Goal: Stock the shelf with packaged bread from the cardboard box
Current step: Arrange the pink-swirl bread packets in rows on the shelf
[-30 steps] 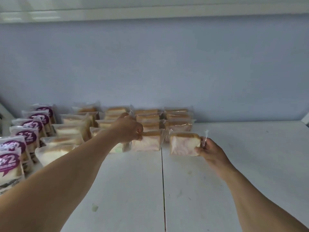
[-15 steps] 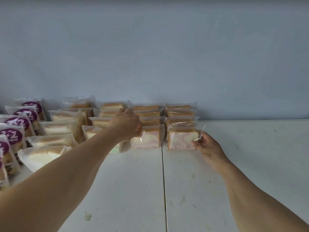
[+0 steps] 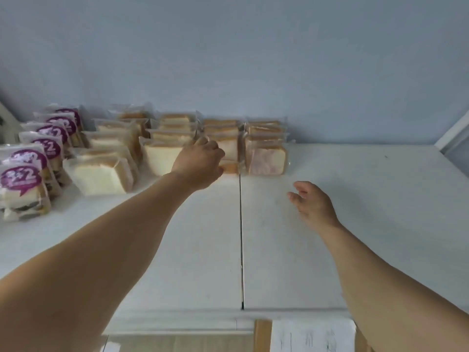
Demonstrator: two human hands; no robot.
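Up on the white shelf [image 3: 355,224], a smooth painted board with a thin dark seam down its middle, clear crinkly packets of sliced bread stand in rows against the pale blue wall [image 3: 253,59]. At far left the packets carry round purple labels [image 3: 21,177]; beside them come plain square white slices in film [image 3: 101,175], then rows with tan crusts.

The left hand [image 3: 199,163] reaches to the front of the middle row, knuckles up, fingers curled down over a bread packet [image 3: 229,166] whose golden crust edge shows just right of the hand. It looks like a grip, though the hand hides its own fingertips, so I cannot tell for sure.

Just right of that, the front packet [image 3: 267,161] of the rightmost row stands upright, pinkish-white on its face.

The right hand [image 3: 313,204] hovers nearer, well apart from that packet, fingers loosely spread and holding nothing.

At the bottom edge a brown cardboard box [image 3: 262,336] with a white paper label shows, blurred.
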